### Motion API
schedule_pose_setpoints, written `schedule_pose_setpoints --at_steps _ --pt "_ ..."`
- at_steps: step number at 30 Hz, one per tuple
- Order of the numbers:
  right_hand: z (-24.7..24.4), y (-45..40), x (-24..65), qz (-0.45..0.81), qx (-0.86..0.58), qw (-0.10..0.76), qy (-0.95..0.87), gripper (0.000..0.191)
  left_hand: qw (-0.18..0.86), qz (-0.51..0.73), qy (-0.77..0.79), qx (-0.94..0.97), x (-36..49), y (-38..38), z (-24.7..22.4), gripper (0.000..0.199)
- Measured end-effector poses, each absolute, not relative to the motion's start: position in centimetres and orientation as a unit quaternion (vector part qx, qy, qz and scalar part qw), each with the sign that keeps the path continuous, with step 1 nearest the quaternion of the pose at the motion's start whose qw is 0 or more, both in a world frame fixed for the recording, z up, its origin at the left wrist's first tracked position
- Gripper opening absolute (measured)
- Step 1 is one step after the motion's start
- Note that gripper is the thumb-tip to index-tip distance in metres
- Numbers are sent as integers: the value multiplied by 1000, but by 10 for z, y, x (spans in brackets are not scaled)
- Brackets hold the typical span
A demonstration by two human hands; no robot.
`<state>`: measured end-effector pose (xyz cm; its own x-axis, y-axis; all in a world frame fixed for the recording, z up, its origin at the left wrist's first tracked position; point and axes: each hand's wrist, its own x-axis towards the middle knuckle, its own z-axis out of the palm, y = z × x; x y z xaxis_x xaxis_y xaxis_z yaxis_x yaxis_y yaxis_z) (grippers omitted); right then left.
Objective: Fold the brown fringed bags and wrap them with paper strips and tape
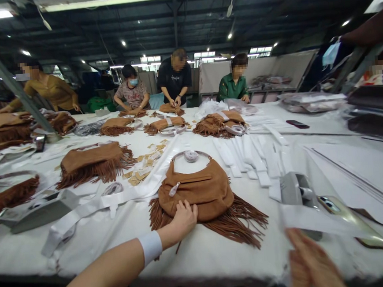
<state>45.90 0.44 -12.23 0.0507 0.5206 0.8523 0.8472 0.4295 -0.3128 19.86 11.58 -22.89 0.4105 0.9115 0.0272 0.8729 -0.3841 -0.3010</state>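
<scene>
A brown suede handbag [198, 191] with long fringes lies before me, its looped handle pointing away and a wrapped pull hanging on its front. My left hand [184, 219], with a white band at the wrist, rests on the bag's lower edge; its fingers lie apart on the suede and the thumb is hidden. At the right, my right hand [311, 258] is blurred, fingers closed on the end of a whitish strip of tape [317, 220]. That strip stretches in front of a grey tape dispenser [297, 190].
A phone [353, 223] lies beside the dispenser. White strips [245, 154] and small tan tags [148, 162] lie beyond the bag. Another fringed bag [95, 162] and a second grey dispenser [39, 210] are left. Several co-workers handle bags across the table [228, 269].
</scene>
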Motion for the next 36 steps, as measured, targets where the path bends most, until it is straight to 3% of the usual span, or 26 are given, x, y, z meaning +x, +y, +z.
schedule_pose_setpoints --at_steps 3,7,10,16,23,33,36 --pt "-169 22 403 -217 -417 461 -752 52 135 83 -526 -835 199 118 -229 41" --pt "-245 34 361 -180 -405 361 -820 40 132 79 -518 -841 194 118 -229 45" --pt "-271 31 351 -115 -430 285 -849 31 117 66 -509 -850 187 119 -228 46" --pt "-270 48 356 -10 -380 201 -903 15 34 57 -476 -877 166 139 -212 56" --pt "-273 63 362 60 -353 173 -917 44 -46 61 -434 -898 147 174 -171 55" --pt "-253 68 320 -25 -385 72 -920 40 -116 92 -410 -900 144 203 -134 52" --pt "-253 71 311 -45 -469 71 -879 38 -128 104 -413 -896 142 205 -128 53"
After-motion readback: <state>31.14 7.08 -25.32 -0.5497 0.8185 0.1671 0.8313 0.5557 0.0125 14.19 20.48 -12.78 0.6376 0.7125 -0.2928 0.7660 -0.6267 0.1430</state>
